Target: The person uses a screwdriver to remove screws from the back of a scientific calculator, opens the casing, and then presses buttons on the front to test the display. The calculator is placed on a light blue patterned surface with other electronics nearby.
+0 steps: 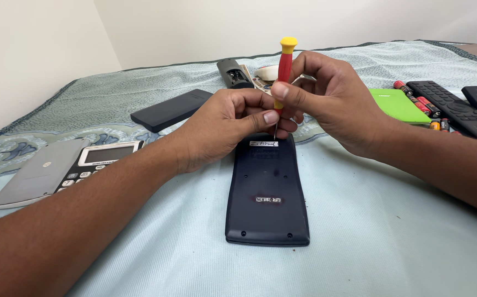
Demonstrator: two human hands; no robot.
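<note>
A red screwdriver (pixel 283 71) is pinched upright by the fingers of the right hand (pixel 332 99) and left hand (pixel 225 126), tip at the top edge of the face-down calculator (pixel 266 192) on the bed (pixel 392 236); its back cover is not yet removed, and 4 bottom screws remain seated.

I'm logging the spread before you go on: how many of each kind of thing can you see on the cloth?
Calculators: 2, the dark one lying face down and the grey one with its cover open
Remote controls: 2
Loose batteries: about 5
Screwdriver: 1, red with yellow cap, held by both hands
Dark flat cover: 1
Green flat case: 1
Total: about 12
</note>
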